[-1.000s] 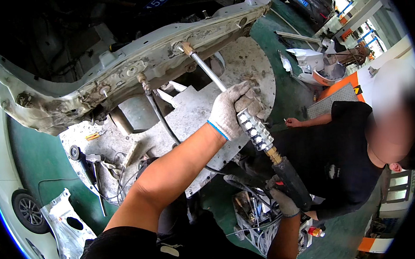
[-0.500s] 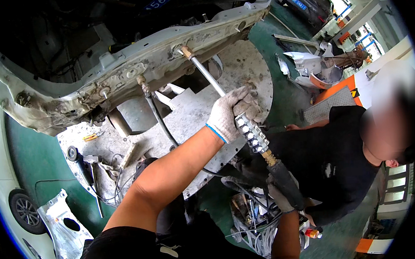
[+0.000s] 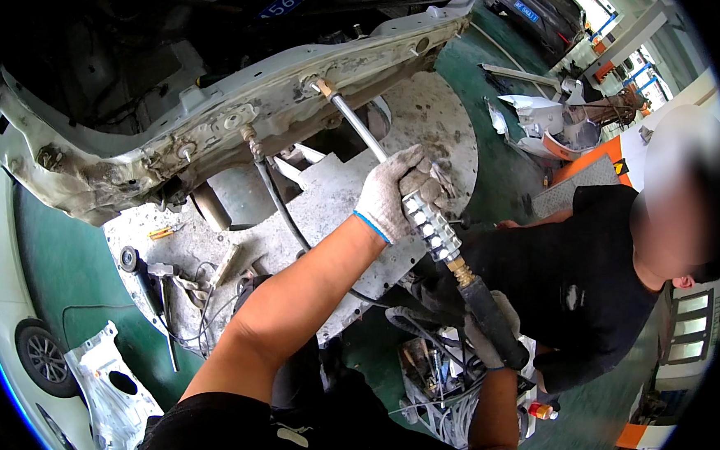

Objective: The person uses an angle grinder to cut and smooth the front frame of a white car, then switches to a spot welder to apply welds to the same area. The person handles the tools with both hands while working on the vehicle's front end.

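A slide hammer, with a bright rod, a ribbed silver weight and a black handle, runs slantwise between my hands. Its brass-coloured tip meets the bare, scuffed body panel of a car. My left hand, in a white knitted glove, is closed round the tool at the upper end of the weight; its grip partly hides the rod. Lower down, my gloved right hand wraps the black handle. A dark cable hangs from a brass-coloured clamp on the same panel.
Under the panel lies a round, stained metal plate bearing an angle grinder and a hammer. A person in black is close on the right. A tool box with cables stands below. A silver panel lies lower left.
The black handle and my right hand have shifted slightly left, and the weight a little left and up. Both hands keep their hold; the tip stays on the panel.
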Demonstrator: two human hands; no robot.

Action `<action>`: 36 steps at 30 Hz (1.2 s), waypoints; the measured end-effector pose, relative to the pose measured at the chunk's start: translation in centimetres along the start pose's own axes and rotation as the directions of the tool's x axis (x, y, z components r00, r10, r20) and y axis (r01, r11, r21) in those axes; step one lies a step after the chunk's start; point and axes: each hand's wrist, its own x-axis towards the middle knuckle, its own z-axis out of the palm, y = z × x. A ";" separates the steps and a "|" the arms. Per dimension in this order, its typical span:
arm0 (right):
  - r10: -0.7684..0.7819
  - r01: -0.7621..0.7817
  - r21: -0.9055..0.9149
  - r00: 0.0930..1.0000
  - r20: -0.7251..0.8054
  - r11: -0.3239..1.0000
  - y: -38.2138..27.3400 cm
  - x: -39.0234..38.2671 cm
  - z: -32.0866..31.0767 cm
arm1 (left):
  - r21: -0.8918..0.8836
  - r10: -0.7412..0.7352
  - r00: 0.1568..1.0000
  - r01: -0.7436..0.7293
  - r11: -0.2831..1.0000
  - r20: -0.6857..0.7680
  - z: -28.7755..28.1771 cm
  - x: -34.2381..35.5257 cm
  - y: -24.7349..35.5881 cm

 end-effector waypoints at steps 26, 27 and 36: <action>-0.371 0.372 0.013 0.928 -0.028 0.928 1.4 2.2 -1.7 | 0.359 0.173 0.947 -0.068 0.931 -0.269 1.5 1.3 2.6; -0.365 0.367 0.057 0.930 -0.046 0.929 1.5 2.3 -1.7 | 0.279 0.146 0.954 -0.070 0.958 -0.261 0.8 2.1 4.6; -0.082 0.082 0.001 0.996 0.034 0.997 1.3 0.9 -0.5 | 0.217 0.109 0.950 -0.044 0.975 -0.294 -0.7 0.4 -1.5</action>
